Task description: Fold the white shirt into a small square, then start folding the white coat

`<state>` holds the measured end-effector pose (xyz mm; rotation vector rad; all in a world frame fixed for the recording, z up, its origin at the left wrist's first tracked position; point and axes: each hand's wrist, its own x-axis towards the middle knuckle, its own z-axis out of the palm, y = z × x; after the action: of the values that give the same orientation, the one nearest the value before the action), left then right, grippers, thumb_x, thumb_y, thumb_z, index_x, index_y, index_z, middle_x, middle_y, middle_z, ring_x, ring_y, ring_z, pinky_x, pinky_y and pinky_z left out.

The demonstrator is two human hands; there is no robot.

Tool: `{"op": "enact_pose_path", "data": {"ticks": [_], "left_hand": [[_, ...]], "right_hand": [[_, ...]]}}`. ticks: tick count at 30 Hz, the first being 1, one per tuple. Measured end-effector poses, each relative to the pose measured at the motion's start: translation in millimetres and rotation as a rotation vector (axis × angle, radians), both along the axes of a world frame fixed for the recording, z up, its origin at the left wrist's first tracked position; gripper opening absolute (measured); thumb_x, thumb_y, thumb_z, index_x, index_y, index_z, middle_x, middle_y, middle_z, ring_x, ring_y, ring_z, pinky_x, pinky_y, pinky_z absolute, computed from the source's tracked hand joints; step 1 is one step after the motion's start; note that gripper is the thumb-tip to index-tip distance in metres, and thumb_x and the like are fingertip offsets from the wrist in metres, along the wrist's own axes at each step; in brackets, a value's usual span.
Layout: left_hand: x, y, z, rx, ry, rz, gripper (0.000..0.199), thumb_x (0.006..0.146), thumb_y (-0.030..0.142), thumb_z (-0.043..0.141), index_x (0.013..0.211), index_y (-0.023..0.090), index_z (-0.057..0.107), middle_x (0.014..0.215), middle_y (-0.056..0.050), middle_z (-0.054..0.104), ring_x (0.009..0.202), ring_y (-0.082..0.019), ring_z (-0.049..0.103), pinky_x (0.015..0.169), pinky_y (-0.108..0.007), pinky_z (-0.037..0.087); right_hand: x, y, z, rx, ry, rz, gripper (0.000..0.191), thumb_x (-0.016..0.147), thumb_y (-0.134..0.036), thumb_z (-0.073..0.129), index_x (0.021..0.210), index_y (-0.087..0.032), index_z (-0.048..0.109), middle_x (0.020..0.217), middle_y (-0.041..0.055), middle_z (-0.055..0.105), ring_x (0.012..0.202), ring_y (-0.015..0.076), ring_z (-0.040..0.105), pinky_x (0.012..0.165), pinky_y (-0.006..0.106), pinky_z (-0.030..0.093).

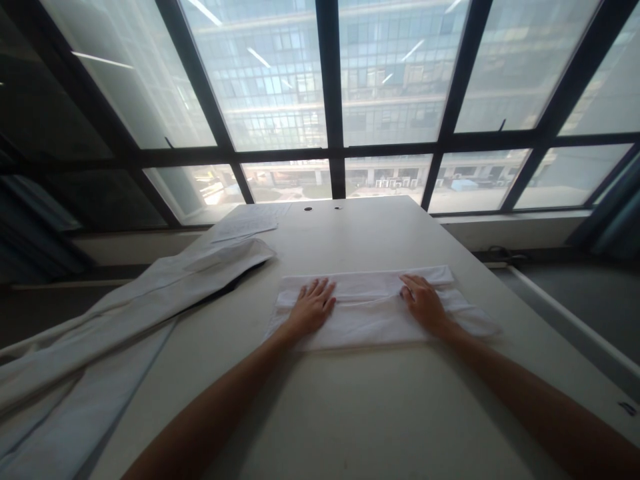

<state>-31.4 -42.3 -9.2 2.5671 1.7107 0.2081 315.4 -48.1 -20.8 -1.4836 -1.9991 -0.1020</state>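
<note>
A white cloth [370, 320], folded into a wide flat strip, lies across the white table in front of me. My left hand [313, 305] rests palm down on its left part, fingers spread and pointing away from me. On the right part of the cloth lies my right hand [423, 301], its fingers apart and slightly bent, with the fingertips near a crease. Neither hand grips anything that shows. The cloth's right end fans out a little past my right wrist.
More white fabric [150, 287] is draped over the left side of the table [350, 413]. Papers [245, 223] lie at the far left corner. Two small round holes show near the far edge, before large windows. A pale rail [575, 320] runs along the right.
</note>
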Motion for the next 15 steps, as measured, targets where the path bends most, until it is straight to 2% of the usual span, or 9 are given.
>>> {"op": "enact_pose_path", "data": {"ticks": [3, 6, 9, 15], "left_hand": [[1.1, -0.6, -0.1, 0.007, -0.004, 0.004, 0.058, 0.106, 0.051, 0.024, 0.158, 0.027, 0.032, 0.166, -0.005, 0.024, 0.153, -0.030, 0.019, 0.122, -0.056, 0.018], [1.3, -1.1, 0.3, 0.005, -0.008, 0.004, 0.058, 0.106, 0.051, 0.024, 0.158, 0.026, 0.032, 0.166, -0.005, 0.024, 0.153, -0.031, 0.019, 0.121, -0.057, 0.019], [0.7, -1.1, 0.8, 0.008, -0.009, -0.001, 0.058, 0.106, 0.050, 0.024, 0.158, 0.026, 0.033, 0.166, -0.006, 0.025, 0.153, -0.031, 0.020, 0.121, -0.058, 0.020], [0.6, -0.3, 0.7, 0.003, -0.002, 0.000, 0.058, 0.106, 0.050, 0.024, 0.158, 0.025, 0.033, 0.166, -0.006, 0.025, 0.153, -0.031, 0.019, 0.121, -0.057, 0.019]], "right_hand": [[-2.1, -1.8, -2.3, -0.087, -0.106, 0.046, 0.049, 0.102, -0.028, 0.034, 0.144, -0.014, 0.053, 0.149, 0.0128, 0.053, 0.140, 0.0237, 0.044, 0.118, 0.042, 0.032], [-3.4, -3.6, -3.9, -0.196, -0.204, 0.052, 0.052, 0.104, -0.032, 0.029, 0.150, -0.012, 0.047, 0.157, 0.0135, 0.042, 0.148, 0.0250, 0.034, 0.121, 0.048, 0.026], [-3.0, -2.7, -5.5, -0.256, -0.251, 0.043, 0.052, 0.106, -0.033, 0.027, 0.149, -0.012, 0.047, 0.157, 0.0145, 0.042, 0.148, 0.0251, 0.033, 0.121, 0.049, 0.025], [-2.9, -0.8, -8.4, -0.273, -0.264, 0.022, 0.051, 0.105, -0.031, 0.029, 0.149, -0.013, 0.047, 0.157, 0.0147, 0.043, 0.147, 0.0255, 0.035, 0.120, 0.049, 0.025]]}}
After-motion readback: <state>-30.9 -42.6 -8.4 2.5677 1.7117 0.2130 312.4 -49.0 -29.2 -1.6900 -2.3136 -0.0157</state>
